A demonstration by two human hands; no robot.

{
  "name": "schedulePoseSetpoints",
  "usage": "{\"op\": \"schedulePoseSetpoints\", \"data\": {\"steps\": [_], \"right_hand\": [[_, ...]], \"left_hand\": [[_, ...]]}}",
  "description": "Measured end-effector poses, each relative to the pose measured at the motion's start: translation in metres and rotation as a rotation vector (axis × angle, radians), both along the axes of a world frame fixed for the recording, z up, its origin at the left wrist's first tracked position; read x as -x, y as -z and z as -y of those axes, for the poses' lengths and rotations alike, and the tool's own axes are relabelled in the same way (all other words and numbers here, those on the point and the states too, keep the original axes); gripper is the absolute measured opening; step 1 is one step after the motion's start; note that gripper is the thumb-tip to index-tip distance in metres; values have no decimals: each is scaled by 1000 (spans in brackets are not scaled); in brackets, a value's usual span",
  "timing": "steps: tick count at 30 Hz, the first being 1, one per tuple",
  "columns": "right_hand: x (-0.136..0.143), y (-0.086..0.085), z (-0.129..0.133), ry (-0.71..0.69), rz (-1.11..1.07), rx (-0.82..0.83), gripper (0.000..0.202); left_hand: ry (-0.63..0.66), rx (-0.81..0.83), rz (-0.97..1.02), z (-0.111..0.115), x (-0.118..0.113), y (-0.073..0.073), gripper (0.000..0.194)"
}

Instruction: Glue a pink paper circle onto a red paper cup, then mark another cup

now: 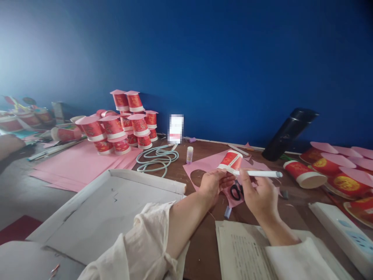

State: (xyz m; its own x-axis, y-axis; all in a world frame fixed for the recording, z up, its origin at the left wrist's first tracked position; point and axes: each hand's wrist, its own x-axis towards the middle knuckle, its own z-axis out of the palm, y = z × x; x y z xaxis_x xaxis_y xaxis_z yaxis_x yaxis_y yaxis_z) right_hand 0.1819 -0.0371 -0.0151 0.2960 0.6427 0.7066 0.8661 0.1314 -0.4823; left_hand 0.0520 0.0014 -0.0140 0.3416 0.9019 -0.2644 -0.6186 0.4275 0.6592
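My left hand (pixel 214 182) grips a red paper cup (pixel 229 158) with a white band, held tilted above the brown table. In my right hand (pixel 260 196) is a white marker (pixel 262 174), its far end pointing right and its other end at the cup's lower edge. Whether the tip touches the cup I cannot tell. Black-handled scissors (pixel 235 191) lie just below the hands, partly hidden. Cut pink paper (pixel 198 168) spreads under and behind the cup. A small bluish cap (pixel 227 212) rests on the table between my forearms.
Stacked red cups with pink tops (pixel 140 124) stand left on pink sheets (pixel 67 165). More cups (pixel 346 182) and a black bottle (pixel 288 134) are right. Around me lie a glue stick (pixel 189 154), coiled cable (pixel 157 157), white box lid (pixel 96 206), open book (pixel 241 249) and power strip (pixel 344 233).
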Motion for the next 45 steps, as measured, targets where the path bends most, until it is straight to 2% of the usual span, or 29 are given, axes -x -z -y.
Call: {"op": "schedulePoseSetpoints", "data": {"steps": [9, 14, 21, 24, 31, 36, 42, 45], "right_hand": [[0, 0, 0, -34, 29, -15, 51], [-1, 1, 1, 13, 26, -7, 52], [2, -6, 3, -126, -1, -62, 38], [3, -8, 5, -106, -38, -82, 37], [4, -5, 6, 16, -45, -19, 48], [3, -5, 4, -52, 21, -35, 43], [4, -7, 5, -127, 5, -21, 38], [6, -9, 5, -155, -29, -74, 35]], "left_hand": [[4, -7, 6, 0, 0, -1, 13], [-2, 6, 14, 1, 1, -2, 13], [6, 40, 30, 0, 0, -2, 14], [9, 63, 55, 0, 0, -2, 14], [10, 90, 87, -1, 1, -2, 14], [12, 75, 83, 0, 1, -3, 14], [5, 77, 73, 0, 1, -4, 14], [-2, 69, 61, 0, 2, -5, 13]]}}
